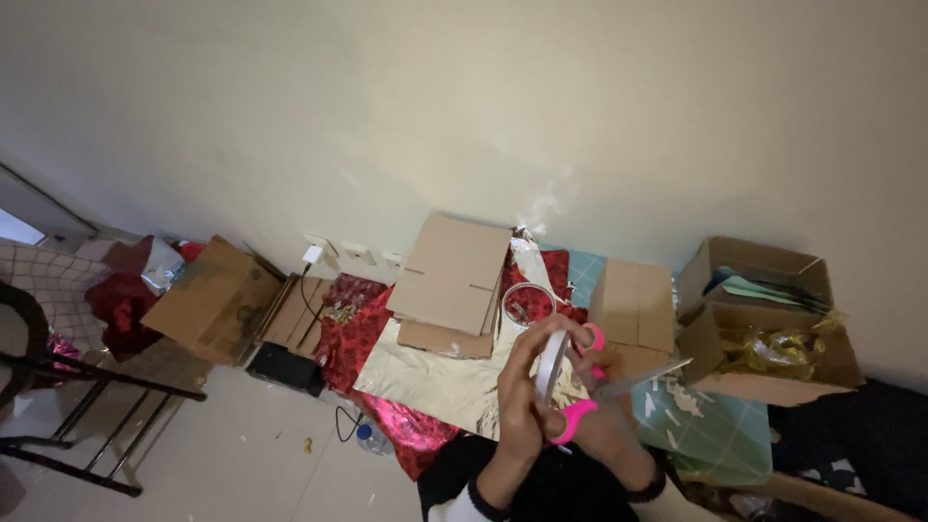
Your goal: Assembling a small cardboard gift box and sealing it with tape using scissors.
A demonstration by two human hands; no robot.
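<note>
My left hand [522, 387] holds a strip of white tape [551, 364] upright in front of me. My right hand [609, 416] grips pink-handled scissors [590, 396], their metal blades pointing right toward the open box. Both hands are raised above a sheet of silver foil paper [435, 372] spread on the table. A clear tape roll [527, 302] lies just beyond my hands. A closed brown cardboard box [449, 280] rests on the foil at the back.
Red patterned wrapping [353, 333] hangs off the table's left side. A green cutting mat [715, 430] with paper scraps lies right. An open box [773, 348] holds gold shreds. Flat cartons [213, 300] lean at the wall. A black chair frame [68, 406] stands left.
</note>
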